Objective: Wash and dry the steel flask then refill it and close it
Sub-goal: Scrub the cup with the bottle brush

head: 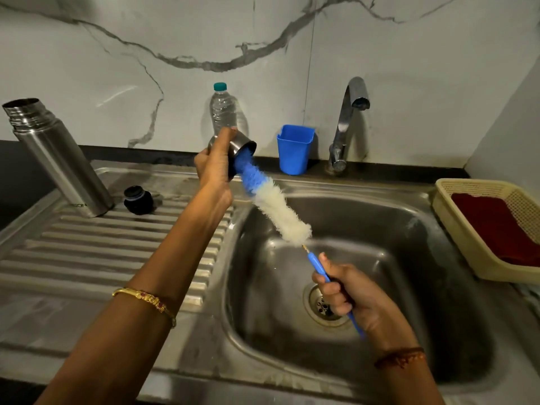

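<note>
Steel cup (244,144) has bottle brush (271,200) tip inside; yellow basket (447,211) holds red cloth (496,226). Left hand (213,165) grips cup, raised over sink (438,217). Right hand (344,293) clenches brush handle.

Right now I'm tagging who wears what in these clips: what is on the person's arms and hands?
Both forearms are bare, with no sleeves or gloves in view. The left hand has a thin gold bangle with small reddish stones further up its forearm. The right hand has a dark reddish-brown thread band at the wrist. No rings are visible.

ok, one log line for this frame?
left hand holds steel cup | right hand holds brush, tip inside cup | flask open
</note>
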`<state>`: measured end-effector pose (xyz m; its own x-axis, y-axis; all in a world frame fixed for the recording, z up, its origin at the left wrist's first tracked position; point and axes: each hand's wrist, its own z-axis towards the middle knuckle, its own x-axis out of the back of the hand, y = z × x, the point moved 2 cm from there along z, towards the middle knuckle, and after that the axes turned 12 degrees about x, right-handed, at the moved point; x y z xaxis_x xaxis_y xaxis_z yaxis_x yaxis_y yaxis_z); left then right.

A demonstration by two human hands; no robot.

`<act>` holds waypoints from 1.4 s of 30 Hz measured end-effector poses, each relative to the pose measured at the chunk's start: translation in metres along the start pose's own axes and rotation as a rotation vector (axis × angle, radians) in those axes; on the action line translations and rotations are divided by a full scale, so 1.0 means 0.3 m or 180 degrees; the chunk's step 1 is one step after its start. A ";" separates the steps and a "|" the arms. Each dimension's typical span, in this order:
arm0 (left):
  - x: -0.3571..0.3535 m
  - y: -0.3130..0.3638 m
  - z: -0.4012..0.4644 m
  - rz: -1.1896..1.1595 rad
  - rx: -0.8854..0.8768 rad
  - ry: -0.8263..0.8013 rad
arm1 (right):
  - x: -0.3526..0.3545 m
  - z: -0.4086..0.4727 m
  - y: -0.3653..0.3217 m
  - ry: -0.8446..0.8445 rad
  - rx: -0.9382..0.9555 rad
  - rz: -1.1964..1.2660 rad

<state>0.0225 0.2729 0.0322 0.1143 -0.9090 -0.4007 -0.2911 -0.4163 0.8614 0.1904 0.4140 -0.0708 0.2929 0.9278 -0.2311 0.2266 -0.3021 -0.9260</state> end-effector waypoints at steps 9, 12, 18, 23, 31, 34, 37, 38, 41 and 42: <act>0.022 -0.033 -0.003 -0.0429 0.0043 0.0433 | 0.018 0.009 0.020 0.1980 0.2677 -0.3759; 0.036 -0.044 -0.007 -0.0341 0.0057 0.0106 | 0.025 0.004 0.005 0.0748 0.1227 -0.1527; 0.050 -0.009 0.019 -0.0262 -0.0037 -0.0900 | 0.034 0.020 0.023 0.0209 0.0707 -0.0757; 0.049 -0.032 0.039 -0.0093 0.0106 -0.0452 | 0.017 0.013 0.045 0.1217 0.2177 -0.3389; 0.065 0.002 0.059 -0.0536 -0.0054 -0.0915 | -0.028 0.026 0.023 0.0022 0.0791 -0.1227; 0.092 -0.047 0.066 -0.0411 0.0064 -0.0314 | -0.015 0.015 0.027 0.1680 0.2282 -0.3316; 0.091 -0.074 0.053 -0.0546 0.0322 -0.0625 | -0.028 0.003 0.041 0.1835 0.2047 -0.3033; 0.085 -0.070 0.050 -0.0652 0.0440 -0.0826 | -0.041 0.011 0.048 0.1406 0.1585 -0.2322; 0.081 -0.040 0.058 -0.0921 0.0616 -0.1240 | -0.106 0.004 0.053 -0.0089 -0.0404 -0.0108; 0.083 -0.028 0.065 -0.0946 0.0583 -0.1316 | -0.115 0.002 0.055 -0.0404 -0.0752 0.0214</act>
<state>0.0094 0.2541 0.0088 -0.1556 -0.6542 -0.7402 -0.4681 -0.6110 0.6384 0.1835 0.3773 -0.0782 0.1991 0.9195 -0.3390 0.4254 -0.3927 -0.8154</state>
